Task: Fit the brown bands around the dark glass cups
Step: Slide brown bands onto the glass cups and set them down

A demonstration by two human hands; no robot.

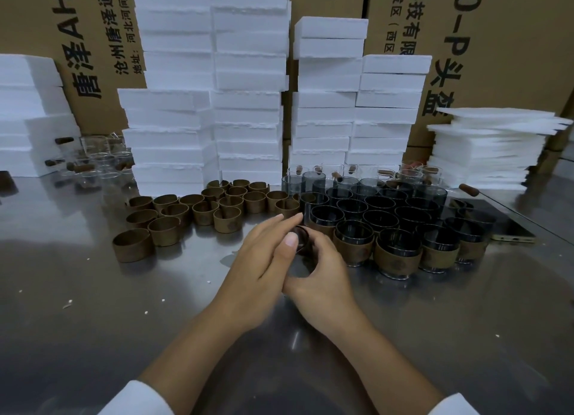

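Close by, the right hand (323, 274) curls round a dark cup (302, 236); the left hand (261, 259) lays straight fingers against it, mostly hiding it.

On the table (93, 321), loose bands (202, 209) stand in a cluster left of centre, with the cups (382, 206) packed together just to their right. The front row of cups (397, 256) has bands around it. Before both groups, the left hand (261, 259) and right hand (323, 271) meet around one cup (301, 237). A phone (509, 231) lies right of the cups. Stacks of foam blocks (248, 103) rise behind, with boxes (497, 41) behind those. Foam sheets (490, 147) are piled far right, and more glasses (99, 162) stand far left.
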